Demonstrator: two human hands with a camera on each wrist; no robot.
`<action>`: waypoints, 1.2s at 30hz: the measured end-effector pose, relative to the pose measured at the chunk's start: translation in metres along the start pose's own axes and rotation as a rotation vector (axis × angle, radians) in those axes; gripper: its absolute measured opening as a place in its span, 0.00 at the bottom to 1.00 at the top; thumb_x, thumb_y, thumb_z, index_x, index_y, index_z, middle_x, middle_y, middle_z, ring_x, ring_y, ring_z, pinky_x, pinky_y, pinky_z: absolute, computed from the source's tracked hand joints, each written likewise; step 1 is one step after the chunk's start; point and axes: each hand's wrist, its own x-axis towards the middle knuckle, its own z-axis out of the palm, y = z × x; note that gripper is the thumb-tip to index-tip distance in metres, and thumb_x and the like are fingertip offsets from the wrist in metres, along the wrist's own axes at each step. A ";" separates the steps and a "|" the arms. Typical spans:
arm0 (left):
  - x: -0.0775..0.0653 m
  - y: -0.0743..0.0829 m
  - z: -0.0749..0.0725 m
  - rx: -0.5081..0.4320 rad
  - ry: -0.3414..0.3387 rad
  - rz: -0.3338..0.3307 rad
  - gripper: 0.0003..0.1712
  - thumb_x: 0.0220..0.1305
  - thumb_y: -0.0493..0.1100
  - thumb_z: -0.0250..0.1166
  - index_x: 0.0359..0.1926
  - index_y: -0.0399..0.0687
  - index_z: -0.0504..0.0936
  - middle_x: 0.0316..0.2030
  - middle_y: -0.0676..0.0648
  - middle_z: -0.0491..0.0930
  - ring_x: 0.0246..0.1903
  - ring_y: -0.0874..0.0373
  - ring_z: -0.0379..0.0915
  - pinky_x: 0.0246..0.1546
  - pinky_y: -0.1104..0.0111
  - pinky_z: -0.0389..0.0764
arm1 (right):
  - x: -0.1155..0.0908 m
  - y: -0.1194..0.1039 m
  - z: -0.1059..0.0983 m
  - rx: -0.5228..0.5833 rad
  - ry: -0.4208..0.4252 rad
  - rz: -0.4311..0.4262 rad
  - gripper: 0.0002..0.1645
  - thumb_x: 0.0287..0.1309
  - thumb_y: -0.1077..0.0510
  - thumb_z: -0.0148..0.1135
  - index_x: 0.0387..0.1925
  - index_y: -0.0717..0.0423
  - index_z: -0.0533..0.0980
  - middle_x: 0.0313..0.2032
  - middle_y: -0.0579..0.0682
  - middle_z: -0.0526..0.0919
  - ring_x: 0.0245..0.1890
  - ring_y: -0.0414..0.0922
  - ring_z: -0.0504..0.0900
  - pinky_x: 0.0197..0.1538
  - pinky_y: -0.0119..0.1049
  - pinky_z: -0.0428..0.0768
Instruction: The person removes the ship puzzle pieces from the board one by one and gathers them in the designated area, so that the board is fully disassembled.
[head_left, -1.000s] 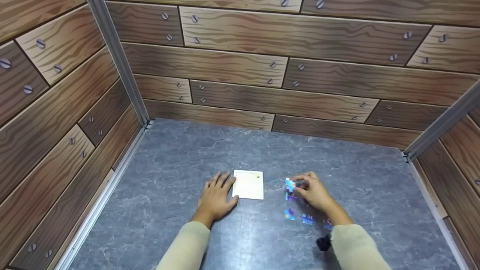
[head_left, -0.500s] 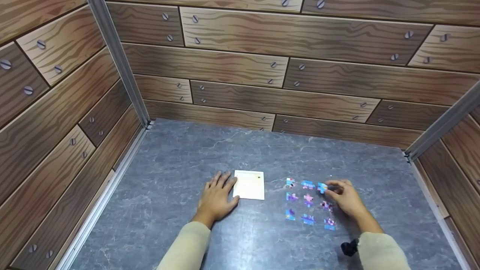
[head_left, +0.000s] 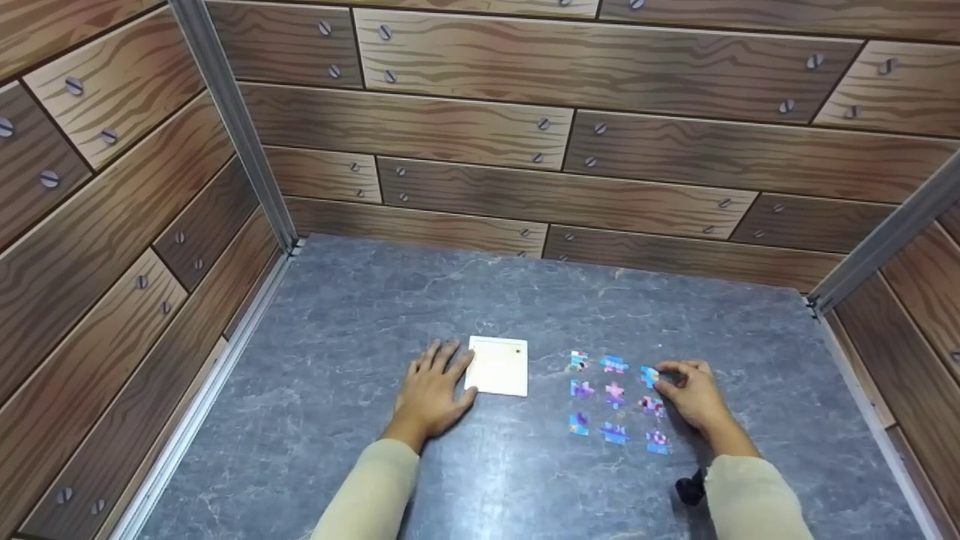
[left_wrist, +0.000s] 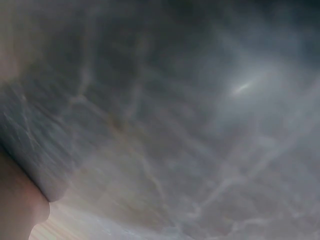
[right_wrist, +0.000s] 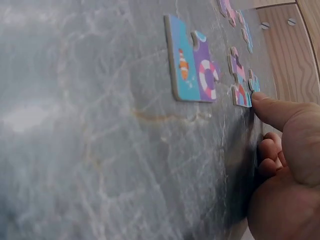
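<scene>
A grid of jigsaw puzzle pieces lies on the grey table in the head view, spaced apart. My right hand [head_left: 696, 397] pinches the top-right puzzle piece [head_left: 649, 376] between thumb and fingers. The right wrist view shows the thumb [right_wrist: 272, 109] against that piece's edge. Nearer that camera lies a corner puzzle piece [right_wrist: 192, 62] printed with an orange fish and a ring. A square white board [head_left: 498, 366] is left of the grid. My left hand [head_left: 433, 394] rests flat on the table, with thumb and index finger at the board's left edge.
In the middle of the grid is a pink piece [head_left: 615, 391]. A black object [head_left: 690, 489] sits by the right sleeve. Wood-patterned walls [head_left: 465, 127] with metal corner posts [head_left: 244, 135] stand around the table [head_left: 360, 300].
My right hand has gone from the top-left puzzle piece over to the top-right one. Since half a second ago that piece has shifted slightly right. The left hand stays at the board.
</scene>
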 end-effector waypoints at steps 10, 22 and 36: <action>0.001 0.001 -0.004 0.001 -0.033 -0.015 0.41 0.76 0.73 0.52 0.84 0.71 0.64 0.85 0.51 0.60 0.87 0.43 0.50 0.80 0.37 0.62 | 0.001 -0.007 0.001 0.035 -0.019 0.018 0.24 0.77 0.59 0.63 0.68 0.66 0.76 0.68 0.69 0.62 0.66 0.66 0.70 0.71 0.62 0.70; 0.003 0.005 -0.010 -0.006 -0.051 -0.020 0.40 0.77 0.72 0.51 0.84 0.71 0.63 0.86 0.51 0.58 0.87 0.42 0.48 0.81 0.37 0.60 | 0.001 -0.006 0.002 0.043 0.018 -0.007 0.23 0.75 0.62 0.63 0.66 0.67 0.78 0.66 0.70 0.64 0.67 0.66 0.70 0.72 0.59 0.68; 0.002 0.004 -0.005 0.009 -0.065 -0.025 0.41 0.77 0.73 0.49 0.85 0.72 0.60 0.87 0.52 0.56 0.88 0.43 0.46 0.82 0.37 0.59 | 0.000 -0.006 0.001 -0.012 0.001 -0.001 0.23 0.77 0.59 0.64 0.67 0.63 0.78 0.68 0.70 0.65 0.65 0.66 0.72 0.69 0.60 0.70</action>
